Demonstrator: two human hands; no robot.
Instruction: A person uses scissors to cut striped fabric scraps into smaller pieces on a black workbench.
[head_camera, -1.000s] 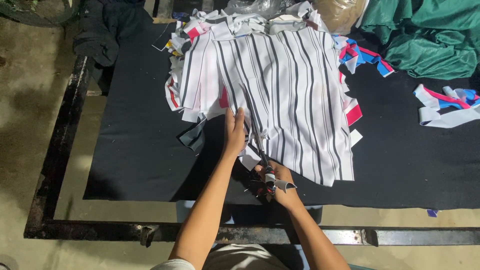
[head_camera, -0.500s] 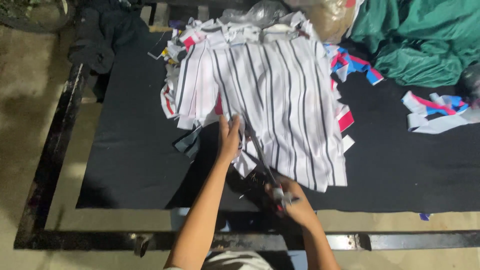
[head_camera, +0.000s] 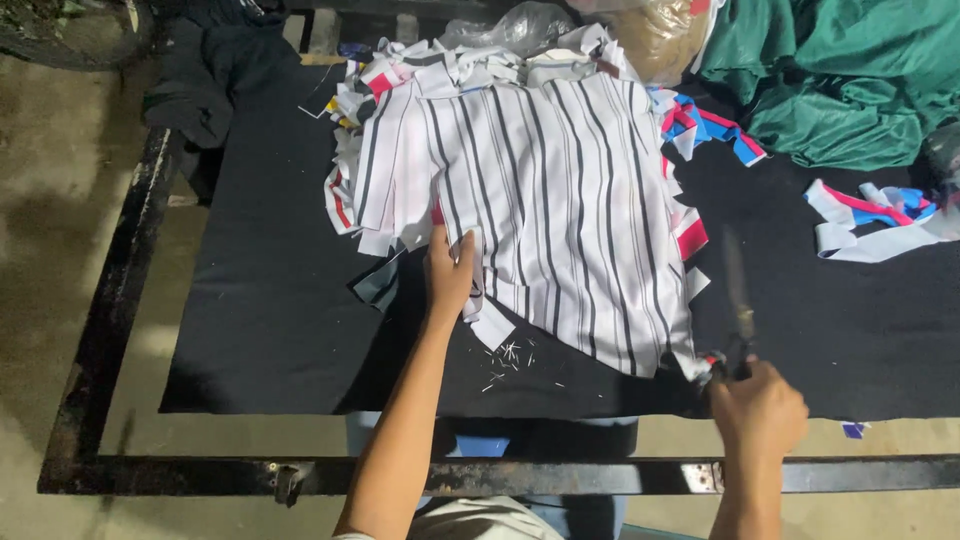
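Note:
A white fabric piece with dark stripes (head_camera: 560, 210) lies spread on a black table cover (head_camera: 270, 300). My left hand (head_camera: 450, 270) presses flat on its near left edge, fingers on the cloth. My right hand (head_camera: 757, 405) is closed around the handles of a pair of scissors (head_camera: 738, 300), whose blurred blades point away from me just right of the striped fabric's near right corner. Small white thread bits (head_camera: 510, 358) lie on the cover near the cut edge.
Striped and red-edged scraps (head_camera: 370, 95) pile at the far left of the fabric. Blue, red and white strips (head_camera: 870, 215) lie to the right. Green cloth (head_camera: 850, 80) is heaped at the far right, a plastic bag (head_camera: 520, 25) at the back. The black metal table frame (head_camera: 500, 472) runs along the near edge.
My right hand has swung the scissors from the fabric's near middle edge out to its right corner. My left hand stays on the near left edge.

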